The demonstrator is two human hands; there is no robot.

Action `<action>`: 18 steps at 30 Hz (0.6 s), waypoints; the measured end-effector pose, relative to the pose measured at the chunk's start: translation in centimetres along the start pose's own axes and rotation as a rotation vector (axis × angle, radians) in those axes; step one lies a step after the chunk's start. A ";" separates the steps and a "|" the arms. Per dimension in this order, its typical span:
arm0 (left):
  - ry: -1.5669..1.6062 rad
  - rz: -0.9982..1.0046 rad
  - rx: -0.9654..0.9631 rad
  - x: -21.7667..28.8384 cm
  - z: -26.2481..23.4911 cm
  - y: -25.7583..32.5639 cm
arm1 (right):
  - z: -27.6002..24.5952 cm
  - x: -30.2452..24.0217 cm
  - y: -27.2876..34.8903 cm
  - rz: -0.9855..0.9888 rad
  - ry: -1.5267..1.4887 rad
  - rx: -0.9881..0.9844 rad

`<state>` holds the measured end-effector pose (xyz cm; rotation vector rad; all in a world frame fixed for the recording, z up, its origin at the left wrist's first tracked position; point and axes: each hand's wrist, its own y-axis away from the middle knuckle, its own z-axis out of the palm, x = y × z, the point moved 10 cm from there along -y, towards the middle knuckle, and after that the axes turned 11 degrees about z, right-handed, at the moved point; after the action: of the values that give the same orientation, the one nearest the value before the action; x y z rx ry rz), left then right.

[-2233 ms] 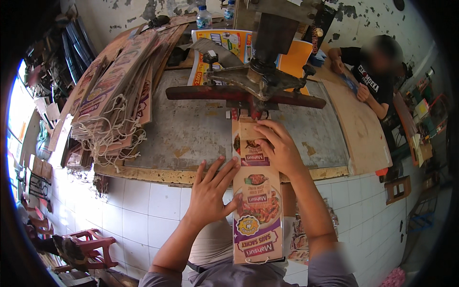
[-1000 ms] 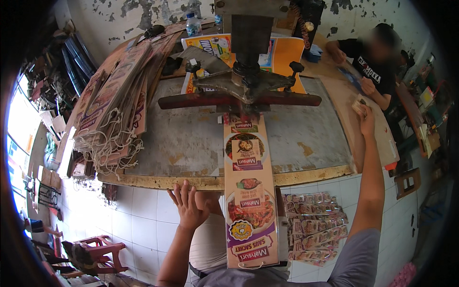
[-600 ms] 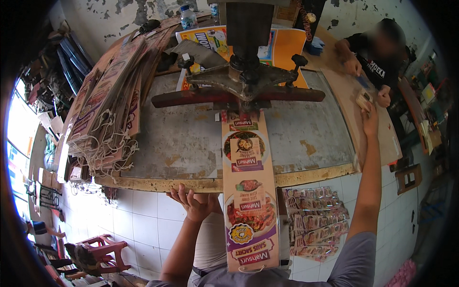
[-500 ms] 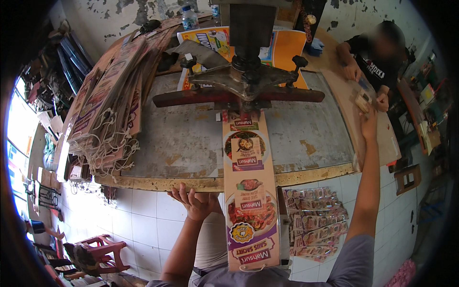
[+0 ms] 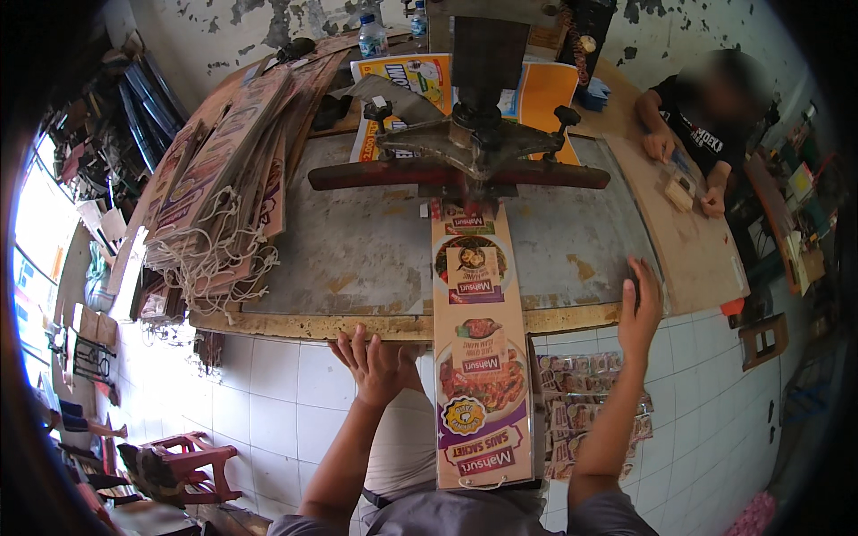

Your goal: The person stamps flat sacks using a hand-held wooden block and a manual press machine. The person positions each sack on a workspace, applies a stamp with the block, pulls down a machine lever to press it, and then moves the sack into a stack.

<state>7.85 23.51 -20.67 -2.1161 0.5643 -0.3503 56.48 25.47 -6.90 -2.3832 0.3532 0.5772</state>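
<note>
Empty, the right hand (image 5: 640,308) hung over the right part of the table's front edge, its thumb and fingers apart and closed on nothing. The left hand (image 5: 379,368) was at that same edge further left, fingers spread and holding nothing that I could see, perhaps placed there for steadiness; whether it pressed on the wood I couldn't tell. Between them ran the long printed strip (image 5: 483,335), its far end beneath the press head (image 5: 469,147) and its near end jutting past the table (image 5: 357,255) above the person's lap, likely because it was too long for the space in front of the press. Similar strips lay piled (image 5: 219,161) to the left, string ends all facing the near side, probably to keep them in order. Half a second earlier the right hand was stretched to the side board (image 5: 626,174), at a small tan block (image 5: 681,190); now it had come back, and the block lay there near a co-worker's hand (image 5: 712,203).
</note>
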 end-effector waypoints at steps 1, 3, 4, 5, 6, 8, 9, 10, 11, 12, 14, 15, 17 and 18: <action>0.004 0.001 0.005 0.1 0.0 -0.2 | -0.2 0.2 0.8 0.008 -0.018 0.060; 0.013 0.001 0.004 0.0 0.1 -0.2 | 0.2 0.3 3.4 -0.063 0.020 0.244; 0.019 -0.001 -0.001 0.0 0.2 -0.1 | 0.6 0.4 4.8 -0.098 0.040 0.331; 0.014 -0.004 -0.014 0.0 0.3 0.0 | 0.8 0.3 5.7 -0.101 -0.013 0.397; 0.010 -0.008 -0.027 0.1 0.5 0.1 | 1.0 0.4 6.1 -0.095 -0.035 0.417; 0.008 -0.021 -0.048 0.2 0.4 0.1 | 1.1 0.4 6.7 -0.083 -0.083 0.453; 0.014 -0.029 -0.056 0.2 0.3 0.0 | 1.2 0.4 6.7 -0.086 -0.078 0.437; 0.017 -0.037 -0.062 0.2 0.2 0.0 | 1.2 0.4 6.7 -0.090 -0.075 0.421; 0.013 -0.028 -0.054 0.2 0.1 -0.1 | 1.3 0.4 6.6 -0.093 -0.071 0.406; 0.009 -0.018 -0.045 0.2 0.0 -0.1 | 1.3 0.5 6.7 -0.091 -0.064 0.402; 0.001 -0.007 -0.040 0.2 0.0 0.0 | 1.4 0.5 6.7 -0.089 -0.052 0.391; -0.002 -0.006 -0.043 0.1 0.0 0.0 | 1.4 0.5 6.8 -0.092 -0.053 0.389; -0.004 0.000 -0.044 0.2 0.1 0.0 | 1.4 0.6 6.7 -0.101 -0.051 0.387; -0.004 0.004 -0.041 0.2 0.1 0.0 | 1.4 0.6 6.7 -0.099 -0.049 0.388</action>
<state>8.09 23.47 -20.66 -2.1547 0.5777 -0.3350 53.98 21.25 -11.72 -1.9984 0.2937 0.4715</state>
